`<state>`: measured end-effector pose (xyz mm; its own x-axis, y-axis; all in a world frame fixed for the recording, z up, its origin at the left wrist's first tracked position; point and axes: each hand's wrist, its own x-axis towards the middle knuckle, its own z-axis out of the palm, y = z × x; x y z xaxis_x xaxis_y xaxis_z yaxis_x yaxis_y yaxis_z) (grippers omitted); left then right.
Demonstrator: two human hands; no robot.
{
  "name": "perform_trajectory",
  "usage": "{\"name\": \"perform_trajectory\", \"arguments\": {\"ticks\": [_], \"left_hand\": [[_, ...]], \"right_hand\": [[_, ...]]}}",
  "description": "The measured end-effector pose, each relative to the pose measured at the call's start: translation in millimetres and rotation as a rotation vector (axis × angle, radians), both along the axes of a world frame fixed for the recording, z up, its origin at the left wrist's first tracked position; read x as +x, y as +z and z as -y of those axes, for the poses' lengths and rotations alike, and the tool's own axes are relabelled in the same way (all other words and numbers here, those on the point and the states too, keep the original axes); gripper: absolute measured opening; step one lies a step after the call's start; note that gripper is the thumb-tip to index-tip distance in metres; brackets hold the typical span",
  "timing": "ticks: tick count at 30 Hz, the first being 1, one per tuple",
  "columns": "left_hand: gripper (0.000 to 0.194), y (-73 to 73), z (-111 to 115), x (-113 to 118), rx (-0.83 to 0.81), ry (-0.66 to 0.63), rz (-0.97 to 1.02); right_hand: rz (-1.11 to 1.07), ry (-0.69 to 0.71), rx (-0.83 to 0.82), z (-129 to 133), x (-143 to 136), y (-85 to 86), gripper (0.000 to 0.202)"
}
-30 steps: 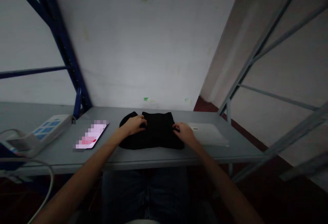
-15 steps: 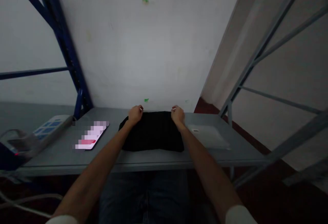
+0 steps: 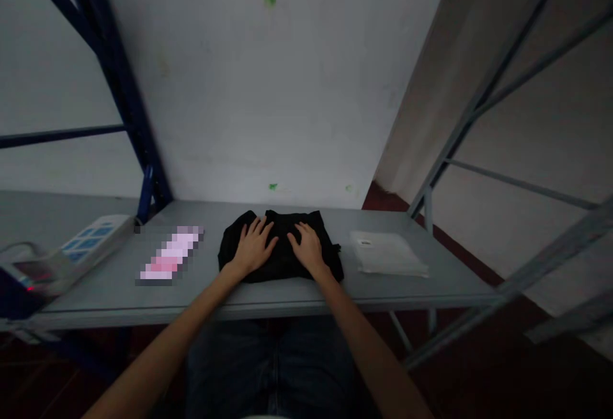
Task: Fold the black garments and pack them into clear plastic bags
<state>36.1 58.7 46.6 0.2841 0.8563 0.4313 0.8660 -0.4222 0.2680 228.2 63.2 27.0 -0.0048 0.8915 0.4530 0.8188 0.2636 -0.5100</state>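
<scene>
A black cloth item (image 3: 282,269), folded into a rough rectangle, lies on the grey shelf table (image 3: 460,278) in front of me; I cannot tell what kind of garment or cloth it is. My left hand (image 3: 253,246) rests flat on its left half with the fingers spread. On the right half lies my right hand (image 3: 309,246), palm down and fingers apart. Neither hand grips anything. Part of the cloth's top is hidden under both hands, and a small dark tuft sticks out at its right edge.
To the right lies a flat clear plastic packet (image 3: 390,256) with a small label. On the left are a phone (image 3: 172,253) with a blurred-out screen and a white power strip (image 3: 98,237) with blue sockets. Blue (image 3: 127,99) and grey (image 3: 460,131) frame posts flank the table, and a white wall stands behind.
Both hands have let go of the cloth's far corners and come down and inward onto its top, fingers now spread. The far edge of the cloth looks less even.
</scene>
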Motion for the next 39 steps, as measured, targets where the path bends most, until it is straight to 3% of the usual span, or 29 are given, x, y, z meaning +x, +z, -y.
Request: {"name": "perform_trajectory", "arguments": {"ticks": [5,10,16,22,26,32,39], "left_hand": [[0.061,-3.4,-2.4,-22.3,-0.175,-0.019,0.016],[0.073,-5.3,-6.0,-32.3,-0.222,-0.014,-0.112],[0.076,-8.9,-5.2,-36.7,-0.107,-0.027,-0.179],[0.061,12.2,28.0,-20.6,0.136,-0.193,-0.140],[0.064,8.8,47.5,-9.2,0.082,-0.316,-0.171],[0.077,-8.2,48.0,-17.8,-0.053,-0.289,-0.224],[0.087,-0.8,50.5,-26.9,-0.125,-0.287,-0.254]], "right_hand": [[0.241,0.148,-0.107,21.0,21.2,3.7,0.079],[0.391,0.201,-0.204,29.0,34.8,9.4,0.095],[0.419,0.182,-0.162,29.9,34.0,9.4,0.086],[0.314,0.021,0.080,45.8,36.8,12.6,0.056],[0.249,0.050,0.162,65.2,38.1,12.0,0.051],[0.420,0.209,-0.026,81.0,44.3,1.3,0.062],[0.465,0.208,-0.061,87.2,56.1,6.5,0.070]]}}
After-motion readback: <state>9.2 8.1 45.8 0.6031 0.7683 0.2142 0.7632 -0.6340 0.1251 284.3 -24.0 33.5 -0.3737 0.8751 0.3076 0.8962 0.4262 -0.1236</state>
